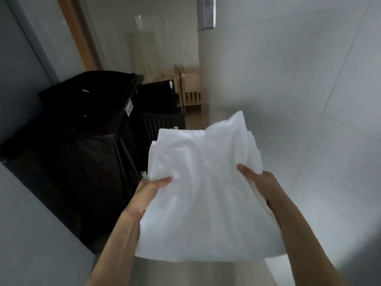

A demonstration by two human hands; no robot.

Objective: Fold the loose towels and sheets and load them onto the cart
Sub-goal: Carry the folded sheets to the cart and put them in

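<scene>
left hand [153,185] grips folded white sheet [204,195] | right hand [257,180] grips opposite edge | black bins [82,129] left

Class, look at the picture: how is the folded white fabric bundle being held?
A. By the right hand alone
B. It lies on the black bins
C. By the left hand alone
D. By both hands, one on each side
D: the left hand and right hand each grip a side of the folded white fabric bundle, thumbs on top.

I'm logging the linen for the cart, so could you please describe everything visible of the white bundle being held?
The white folded sheet looks like thin, smooth, creased cotton in several layers. It is held in the air, roughly flat and tilted away. The left hand grips its left edge and the right hand its right edge, thumbs on top. Nothing else touches it.
</scene>
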